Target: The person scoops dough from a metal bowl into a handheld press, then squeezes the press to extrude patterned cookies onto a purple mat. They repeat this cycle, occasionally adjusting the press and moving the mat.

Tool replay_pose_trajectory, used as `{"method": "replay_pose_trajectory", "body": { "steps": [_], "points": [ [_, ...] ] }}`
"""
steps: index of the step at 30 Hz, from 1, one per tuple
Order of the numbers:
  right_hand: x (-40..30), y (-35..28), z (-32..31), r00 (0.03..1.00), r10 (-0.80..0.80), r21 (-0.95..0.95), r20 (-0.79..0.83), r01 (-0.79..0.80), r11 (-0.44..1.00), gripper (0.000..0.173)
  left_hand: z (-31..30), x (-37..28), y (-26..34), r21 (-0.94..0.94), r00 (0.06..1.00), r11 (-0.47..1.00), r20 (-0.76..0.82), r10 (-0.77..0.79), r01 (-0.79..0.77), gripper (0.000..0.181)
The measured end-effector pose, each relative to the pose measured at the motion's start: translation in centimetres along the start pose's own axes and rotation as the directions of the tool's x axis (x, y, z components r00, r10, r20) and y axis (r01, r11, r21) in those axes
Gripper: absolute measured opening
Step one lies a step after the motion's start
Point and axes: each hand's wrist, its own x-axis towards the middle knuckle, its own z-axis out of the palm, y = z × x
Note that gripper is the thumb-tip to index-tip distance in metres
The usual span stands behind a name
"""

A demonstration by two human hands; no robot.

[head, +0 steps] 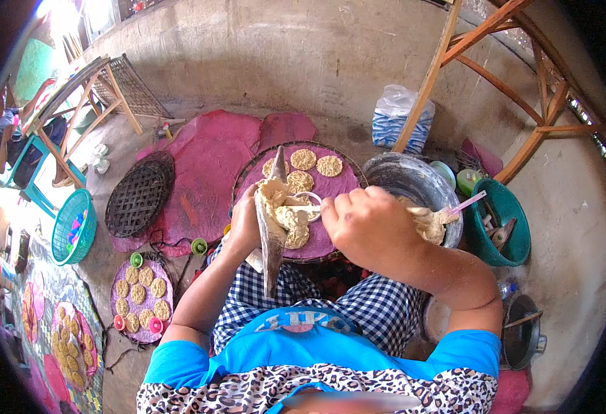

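My left hand [245, 220] grips a long wooden tool [273, 243] with pointed ends, held upright in the picture over a round tray. Pale dough [277, 199] is heaped at its middle. My right hand [365, 222] is closed on the handle of a pale utensil [303, 208], whose far end reaches into the dough. A white ring [314, 196] shows beside the utensil. Below the hands, several flat rounds of stringy dough [303, 159] lie on the pink sheet of the woven tray [352, 168]. Part of the tray is hidden by my hands.
Right of the tray stand a large basin [450, 189] holding dough and a green tub [523, 243] of tools. A smaller tray of dough rounds [137, 295], a dark woven tray [140, 194] and a turquoise basket [59, 243] are at left. A person [10, 134] sits at upper left.
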Motion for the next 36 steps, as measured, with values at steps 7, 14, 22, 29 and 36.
{"method": "replay_pose_trajectory", "body": {
  "steps": [7, 14, 22, 29, 36],
  "points": [
    [-2.7, 1.3, 3.2, 0.811, 0.581, 0.459, -0.068, -0.492, 0.74, 0.021, -2.0, 3.0, -0.8, -0.463, 0.92, 0.875, -0.264, -0.289, 0.141, 0.024],
    [-1.7, -4.9, 11.5, 0.618, 0.763, 0.634, -0.188, -0.518, 0.575, 0.024, 1.2, 2.3, 3.7, 0.109, 0.952, 0.994, -0.301, 0.05, -0.018, 0.037],
    [-3.1, -6.5, 12.1, 0.671, 0.739, 0.708, -0.055, -0.495, 0.503, 0.026, -0.4, 3.3, 2.3, 0.354, 0.975, 0.933, -0.22, 0.013, 0.067, 0.037],
    [-5.1, -3.9, 13.5, 0.472, 0.881, 0.713, -0.025, -0.609, 0.347, 0.026, 0.1, 4.4, 3.0, -0.247, 0.969, 0.94, 0.138, -0.207, 0.236, 0.03],
    [-5.1, -4.4, 14.3, 0.598, 0.777, 0.68, -0.197, -0.487, 0.547, 0.025, 1.3, 5.1, 2.6, -0.535, 0.938, 0.773, 0.242, -0.247, 0.341, 0.026]
  ]
}}
